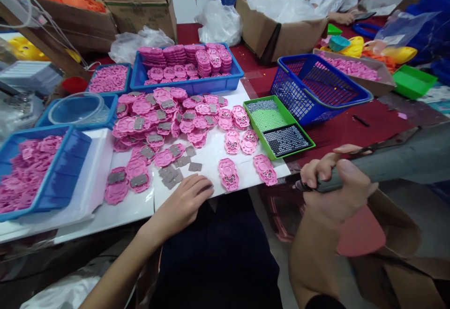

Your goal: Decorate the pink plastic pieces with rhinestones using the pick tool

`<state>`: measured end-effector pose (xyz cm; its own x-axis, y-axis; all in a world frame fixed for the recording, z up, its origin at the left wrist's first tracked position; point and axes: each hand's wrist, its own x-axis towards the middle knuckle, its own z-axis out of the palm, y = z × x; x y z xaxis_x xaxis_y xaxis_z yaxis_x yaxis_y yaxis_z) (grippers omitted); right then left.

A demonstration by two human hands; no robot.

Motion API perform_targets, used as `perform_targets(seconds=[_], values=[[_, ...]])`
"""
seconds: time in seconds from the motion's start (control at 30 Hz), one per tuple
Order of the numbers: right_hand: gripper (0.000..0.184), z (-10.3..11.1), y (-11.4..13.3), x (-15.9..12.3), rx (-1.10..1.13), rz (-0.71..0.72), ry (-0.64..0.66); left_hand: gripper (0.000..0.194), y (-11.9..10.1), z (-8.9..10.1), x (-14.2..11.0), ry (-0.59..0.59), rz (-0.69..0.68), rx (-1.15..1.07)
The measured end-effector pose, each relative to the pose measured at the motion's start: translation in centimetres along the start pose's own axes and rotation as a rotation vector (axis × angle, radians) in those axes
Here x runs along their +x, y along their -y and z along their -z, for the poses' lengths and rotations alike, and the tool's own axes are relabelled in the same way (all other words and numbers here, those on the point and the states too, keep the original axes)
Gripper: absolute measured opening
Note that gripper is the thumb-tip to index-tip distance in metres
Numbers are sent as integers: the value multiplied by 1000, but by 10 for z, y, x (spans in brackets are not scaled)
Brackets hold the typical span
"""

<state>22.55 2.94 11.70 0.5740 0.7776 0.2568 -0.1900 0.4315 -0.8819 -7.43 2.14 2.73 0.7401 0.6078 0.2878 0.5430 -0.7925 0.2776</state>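
My left hand [184, 202] lies flat, fingers stretched out, on the front edge of the white board [211, 156], just left of a pink plastic piece [228, 174] and below several small grey plates [171, 174]. My right hand [333, 184] is wrapped round a grey electric screwdriver [383, 163], held off the table's front right edge with its tip pointing left. A heap of pink pieces [165, 116], some carrying grey plates, covers the board's middle.
A green tray of screws [277, 124] sits right of the heap, a blue wire basket [316, 84] behind it. Blue bins of pink pieces [186, 67] stand behind and at left [35, 170]. Cardboard boxes, plastic bags and another person's arm [339, 16] are at the back.
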Motion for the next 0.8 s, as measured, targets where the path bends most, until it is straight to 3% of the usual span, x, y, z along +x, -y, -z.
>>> perform_targets(seconds=[0.27, 0.47, 0.67, 0.8], values=[[16, -3, -3, -2, 32, 19, 0, 29, -8, 16, -7, 119, 28, 42], [15, -6, -4, -3, 22, 6, 12, 32, -9, 24, -7, 208, 75, 42], [17, -10, -4, -7, 15, -7, -12, 14, -6, 20, 5, 153, 56, 66], [16, -9, -4, -7, 29, 2, -1, 16, -7, 12, 17, -13, 87, -11]])
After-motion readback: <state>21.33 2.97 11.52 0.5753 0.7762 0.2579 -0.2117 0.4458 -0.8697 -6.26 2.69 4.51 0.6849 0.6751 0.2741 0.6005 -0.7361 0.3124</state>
